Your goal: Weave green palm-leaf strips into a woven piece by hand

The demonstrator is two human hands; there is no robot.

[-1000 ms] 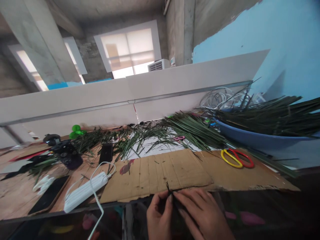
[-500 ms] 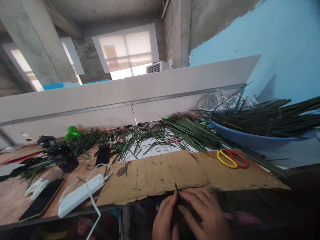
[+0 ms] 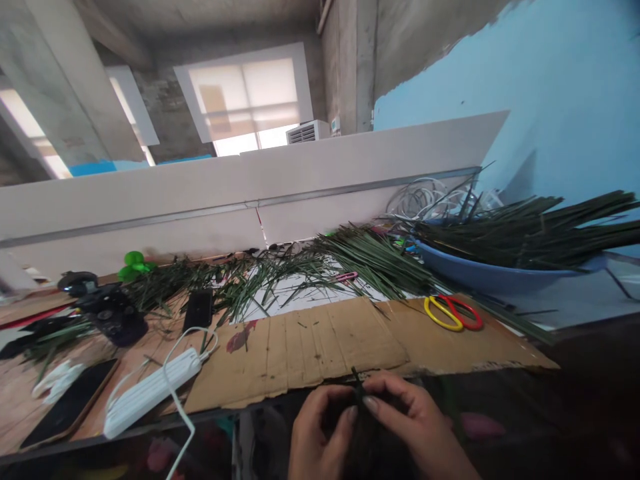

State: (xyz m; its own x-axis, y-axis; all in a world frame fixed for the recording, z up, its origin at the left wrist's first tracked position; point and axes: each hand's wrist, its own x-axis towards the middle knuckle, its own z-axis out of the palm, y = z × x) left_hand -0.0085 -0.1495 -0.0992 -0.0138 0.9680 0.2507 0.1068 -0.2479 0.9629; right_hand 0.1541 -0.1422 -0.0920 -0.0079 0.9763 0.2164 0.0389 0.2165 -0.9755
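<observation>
A thin green piece (image 3: 357,385) is pinched just past the near edge of the cardboard (image 3: 320,340), on the person's side. The left hand (image 3: 317,430) and the right hand (image 3: 410,420) both have thumb and finger closed on it, and its tip pokes up over that edge. I can't tell if the tip touches the cardboard.

The work looks partway to me. This one piece is being handled, and no finished thing can be picked out. Lots of leaf seems left to use: a pile of long green strips (image 3: 373,260) lies behind the cardboard, and more strips (image 3: 520,230) fill the blue tub (image 3: 480,277) behind its right end. Messy green bits (image 3: 280,273) lie behind its middle, and they could be scraps. The scissors (image 3: 451,312) rest on the right part of the cardboard, with no hand on them.

Some things are hard to see. The fingers cover much of the piece, and its lower end gets lost in the dark in front of the cardboard. The scissor blades are mostly hidden, the wrists are cut off, and a pink shape (image 3: 481,427) in front of the cardboard is too blurry to name
</observation>
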